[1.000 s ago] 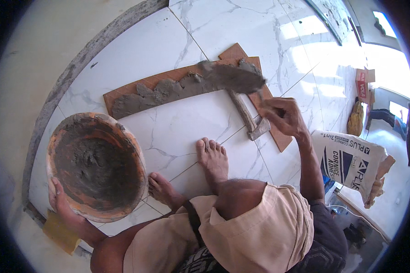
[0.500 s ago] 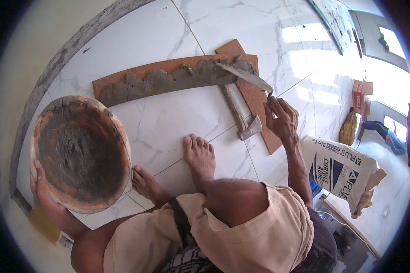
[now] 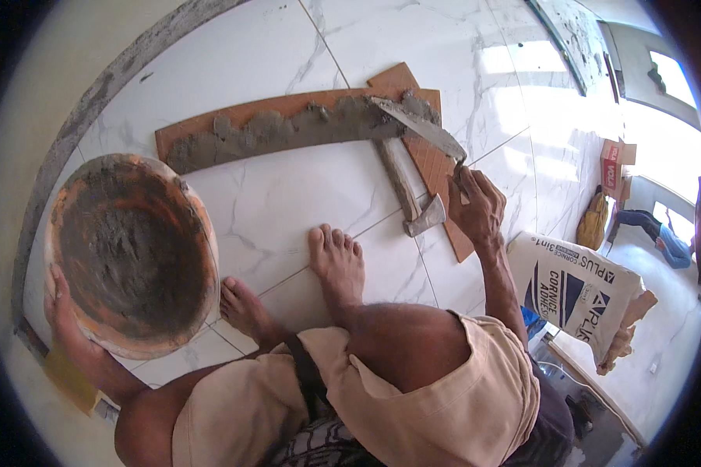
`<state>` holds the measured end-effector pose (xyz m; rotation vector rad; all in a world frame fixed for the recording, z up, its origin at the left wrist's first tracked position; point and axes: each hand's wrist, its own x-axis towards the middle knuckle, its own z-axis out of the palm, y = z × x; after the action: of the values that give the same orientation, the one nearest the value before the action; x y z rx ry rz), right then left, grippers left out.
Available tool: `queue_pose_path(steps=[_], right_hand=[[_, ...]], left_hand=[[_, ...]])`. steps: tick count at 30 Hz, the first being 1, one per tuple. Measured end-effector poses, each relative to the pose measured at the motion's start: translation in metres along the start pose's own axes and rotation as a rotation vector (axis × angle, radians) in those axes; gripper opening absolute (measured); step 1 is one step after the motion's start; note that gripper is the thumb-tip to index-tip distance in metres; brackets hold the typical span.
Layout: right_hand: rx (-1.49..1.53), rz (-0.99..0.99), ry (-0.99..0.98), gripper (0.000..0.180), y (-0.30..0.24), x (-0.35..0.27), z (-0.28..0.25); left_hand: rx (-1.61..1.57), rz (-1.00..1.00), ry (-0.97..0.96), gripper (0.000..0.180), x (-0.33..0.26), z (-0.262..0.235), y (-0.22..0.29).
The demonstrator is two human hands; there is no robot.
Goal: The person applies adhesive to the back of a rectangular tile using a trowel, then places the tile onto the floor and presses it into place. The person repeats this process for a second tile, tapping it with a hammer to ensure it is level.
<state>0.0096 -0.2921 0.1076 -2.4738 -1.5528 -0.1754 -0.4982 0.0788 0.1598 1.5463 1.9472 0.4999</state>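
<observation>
My left hand (image 3: 68, 315) grips the rim of a round bowl (image 3: 132, 257) whose inside is coated with grey mortar and orange-brown stains. In my right hand (image 3: 479, 204) is the handle of a trowel (image 3: 422, 128), its blade lying over the right end of a brown tile strip (image 3: 199, 128). A thick band of grey mortar (image 3: 280, 134) covers much of that strip, with a scalloped upper edge. Under the strip's right end, a second brown tile piece (image 3: 458, 240) runs at a slant. A hammer (image 3: 399, 180) with a wooden handle lies on the floor beside it.
White marbled floor tiles (image 3: 265, 210) spread around my bare feet. To the right stands an opened paper sack (image 3: 576, 292). Farther off are a red and brown carton (image 3: 615, 167), a yellowish bag (image 3: 592, 220) and a person in blue (image 3: 670, 241). A wall curves along the left.
The bowl and my left hand have shifted slightly up and left in view. The trowel blade has tilted a little on the mortar, staying at the strip's right end.
</observation>
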Motion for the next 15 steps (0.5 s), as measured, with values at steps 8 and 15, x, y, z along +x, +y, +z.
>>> queue_pose_path(steps=[8,15], right_hand=[[0.067,0.14,-0.043,0.019,-0.024,-0.007,0.0],[-0.014,0.106,0.011,0.022,-0.034,-0.018,0.01]], left_hand=[[0.053,0.007,0.005,0.045,-0.028,0.018,0.0],[0.198,0.044,-0.022,0.043,-0.09,0.066,-0.014]])
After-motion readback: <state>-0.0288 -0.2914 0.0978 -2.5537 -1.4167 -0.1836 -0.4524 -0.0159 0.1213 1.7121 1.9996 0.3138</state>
